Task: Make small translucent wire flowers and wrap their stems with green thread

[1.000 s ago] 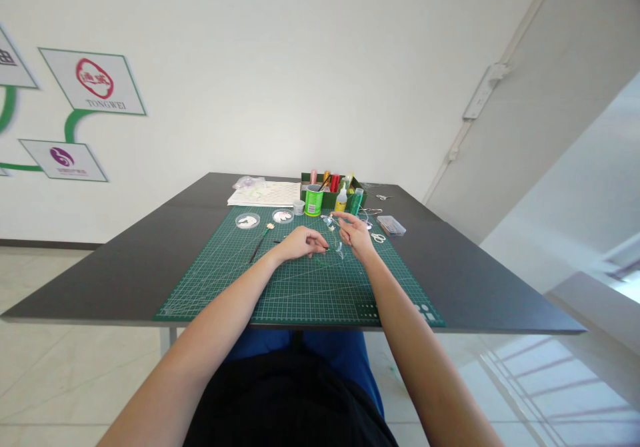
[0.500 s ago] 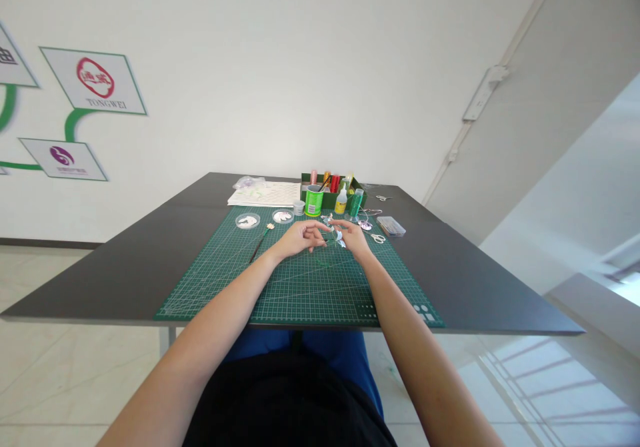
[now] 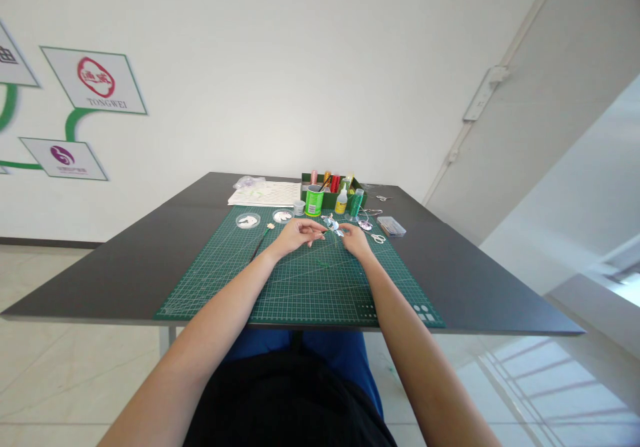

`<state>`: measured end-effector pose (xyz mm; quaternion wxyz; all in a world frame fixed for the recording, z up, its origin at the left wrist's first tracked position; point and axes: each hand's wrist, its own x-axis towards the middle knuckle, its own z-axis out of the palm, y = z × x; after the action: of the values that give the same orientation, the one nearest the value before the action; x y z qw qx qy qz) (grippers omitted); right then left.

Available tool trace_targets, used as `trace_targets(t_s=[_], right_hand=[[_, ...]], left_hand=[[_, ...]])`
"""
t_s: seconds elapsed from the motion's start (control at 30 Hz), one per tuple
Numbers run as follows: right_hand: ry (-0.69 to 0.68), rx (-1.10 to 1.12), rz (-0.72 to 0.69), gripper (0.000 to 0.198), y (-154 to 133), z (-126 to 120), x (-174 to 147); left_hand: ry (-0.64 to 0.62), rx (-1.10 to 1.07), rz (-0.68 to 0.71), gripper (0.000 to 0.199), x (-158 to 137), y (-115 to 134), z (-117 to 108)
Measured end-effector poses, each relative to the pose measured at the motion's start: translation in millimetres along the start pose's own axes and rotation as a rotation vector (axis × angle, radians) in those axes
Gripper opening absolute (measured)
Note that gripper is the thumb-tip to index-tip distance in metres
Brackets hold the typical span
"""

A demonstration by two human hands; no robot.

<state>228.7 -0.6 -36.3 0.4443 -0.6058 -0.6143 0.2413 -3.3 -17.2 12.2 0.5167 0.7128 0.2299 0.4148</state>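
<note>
My left hand [image 3: 299, 234] is closed, thumb and fingertips pinched on the thin green stem of a small pale blue flower [image 3: 332, 224]. The blue and white petals point away from me, over the cutting mat. Close on the flower's right side is my right hand [image 3: 355, 239], its fingers curled together at the petals' edge. What lies between its fingertips is too small to make out. A fine green thread [image 3: 323, 263] shows on the mat below the hands.
The green cutting mat [image 3: 300, 294] lies on a dark table [image 3: 480, 280]. Beyond my hands stand a green can [image 3: 314, 202], a glue bottle [image 3: 341, 202] and a box of thread spools [image 3: 330, 200]. Scissors [image 3: 378, 238] and a clear case [image 3: 391, 227] lie right; a brush [image 3: 260, 243] and dishes [image 3: 248, 221] left.
The flower has turned and come up between my hands, so more of its blue petals show. My right hand's fingers have drawn slightly back from over it. My left hand stays nearly in place.
</note>
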Motion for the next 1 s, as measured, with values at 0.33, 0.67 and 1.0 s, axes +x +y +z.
trace_targets(t_s=[0.33,0.67,1.0], right_hand=[[0.083,-0.110,0.060,0.027,-1,-4,-1],[0.163,-0.230,0.120,0.030,-2,-10,-1],[0.248,-0.312,0.214,0.032,-1,-17,-1]], left_hand=[[0.071,-0.157,-0.017,0.039,3,-3,-6],[0.230,-0.337,0.087,0.040,6,-3,-13],[0.354,-0.480,0.150,0.037,10,-2,-22]])
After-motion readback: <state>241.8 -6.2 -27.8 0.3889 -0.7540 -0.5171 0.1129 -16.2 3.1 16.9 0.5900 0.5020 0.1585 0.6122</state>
